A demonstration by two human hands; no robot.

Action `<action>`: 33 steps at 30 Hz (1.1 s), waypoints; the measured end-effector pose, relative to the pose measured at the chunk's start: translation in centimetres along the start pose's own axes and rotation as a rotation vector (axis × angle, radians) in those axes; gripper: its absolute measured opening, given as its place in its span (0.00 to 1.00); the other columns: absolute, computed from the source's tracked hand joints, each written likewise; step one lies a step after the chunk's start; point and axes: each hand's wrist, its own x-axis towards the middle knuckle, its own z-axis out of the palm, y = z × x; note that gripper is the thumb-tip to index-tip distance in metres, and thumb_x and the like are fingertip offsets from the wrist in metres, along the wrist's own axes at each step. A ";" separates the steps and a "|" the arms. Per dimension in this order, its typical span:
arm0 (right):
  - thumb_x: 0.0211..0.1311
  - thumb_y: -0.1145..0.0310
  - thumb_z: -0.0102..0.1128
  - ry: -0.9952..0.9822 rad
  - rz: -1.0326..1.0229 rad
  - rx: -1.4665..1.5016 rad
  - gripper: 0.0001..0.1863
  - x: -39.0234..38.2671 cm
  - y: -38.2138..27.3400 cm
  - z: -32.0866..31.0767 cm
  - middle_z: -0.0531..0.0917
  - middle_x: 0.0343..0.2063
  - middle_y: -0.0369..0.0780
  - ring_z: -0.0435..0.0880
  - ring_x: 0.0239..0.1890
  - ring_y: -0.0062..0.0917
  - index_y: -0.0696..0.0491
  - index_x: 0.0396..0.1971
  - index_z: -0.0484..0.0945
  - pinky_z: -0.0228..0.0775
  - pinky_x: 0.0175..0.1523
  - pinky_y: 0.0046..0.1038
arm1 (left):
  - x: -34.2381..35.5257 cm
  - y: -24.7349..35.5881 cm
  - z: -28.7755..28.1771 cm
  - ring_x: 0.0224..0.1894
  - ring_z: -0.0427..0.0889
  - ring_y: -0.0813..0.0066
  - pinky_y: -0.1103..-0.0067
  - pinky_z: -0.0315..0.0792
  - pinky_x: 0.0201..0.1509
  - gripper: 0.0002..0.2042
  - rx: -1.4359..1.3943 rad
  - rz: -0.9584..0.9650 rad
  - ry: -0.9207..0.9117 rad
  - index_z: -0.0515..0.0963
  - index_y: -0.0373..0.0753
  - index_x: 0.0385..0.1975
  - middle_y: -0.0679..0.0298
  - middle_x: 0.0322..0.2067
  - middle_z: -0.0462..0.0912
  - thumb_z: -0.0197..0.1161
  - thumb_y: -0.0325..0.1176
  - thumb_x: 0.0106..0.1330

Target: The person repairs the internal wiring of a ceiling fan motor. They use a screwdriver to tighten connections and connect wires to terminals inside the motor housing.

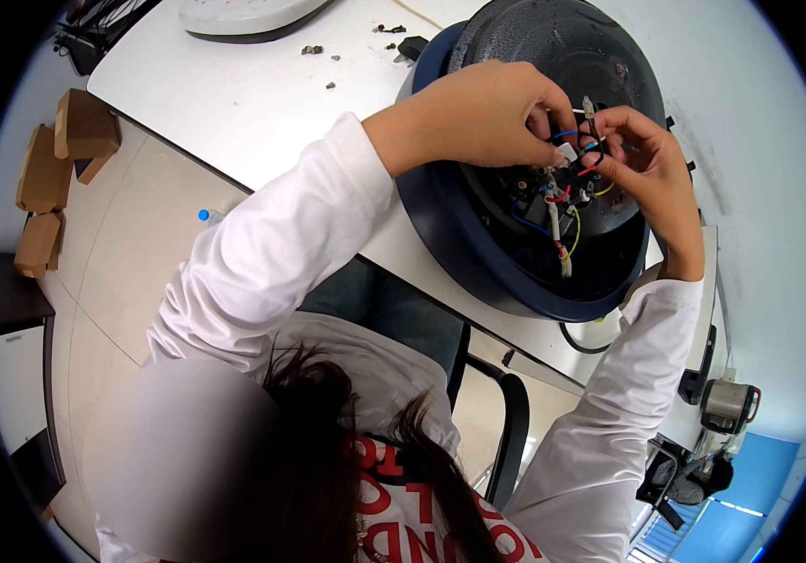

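Observation:
A round dark blue appliance (478, 253) lies upside down on the white table (262, 103), its base open and showing coloured wires (558, 220). My left hand (478, 113) reaches over the opening and pinches a small white connector (567, 152) among the wires. My right hand (642, 159) meets it from the right, fingers closed on the blue and red wire ends beside that connector. Both sleeves are white.
Small screws (314, 50) and a black part (412, 45) lie on the table behind the appliance. A white oval lid (243, 14) sits at the far edge. Cardboard boxes (65, 150) are stacked on the floor left. A black cable (581, 340) hangs off the near edge.

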 end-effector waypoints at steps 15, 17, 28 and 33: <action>0.55 0.82 0.65 -0.091 0.035 0.321 0.06 -0.2 1.4 -1.1 0.82 0.29 0.34 0.80 0.32 0.12 0.59 0.32 0.79 0.70 0.40 0.14 | 1.6 3.3 0.2 0.27 0.84 0.65 0.75 0.76 0.33 0.08 0.393 -0.080 0.115 0.82 0.35 0.28 0.59 0.23 0.84 0.69 0.32 0.52; 0.54 0.82 0.65 -0.143 0.059 0.336 0.06 0.3 1.6 -1.5 0.82 0.28 0.33 0.80 0.32 0.11 0.58 0.32 0.79 0.70 0.39 0.14 | 2.1 4.0 0.4 0.27 0.84 0.62 0.73 0.76 0.33 0.06 0.505 -0.109 0.113 0.81 0.37 0.26 0.59 0.23 0.84 0.69 0.31 0.51; 0.51 0.83 0.60 -0.327 0.188 0.256 0.08 2.7 -0.7 -2.3 0.83 0.25 0.33 0.84 0.32 0.13 0.58 0.32 0.76 0.71 0.39 0.13 | 1.8 4.3 1.0 0.28 0.82 0.59 0.68 0.75 0.32 0.05 0.655 0.024 0.269 0.81 0.40 0.24 0.62 0.20 0.82 0.68 0.31 0.49; 0.52 0.83 0.59 -0.272 0.180 0.235 0.09 1.9 -0.6 -2.0 0.83 0.26 0.33 0.84 0.34 0.13 0.59 0.34 0.76 0.71 0.40 0.13 | 1.8 4.0 1.1 0.27 0.83 0.60 0.70 0.76 0.32 0.05 0.622 -0.011 0.237 0.81 0.39 0.24 0.62 0.20 0.83 0.68 0.32 0.51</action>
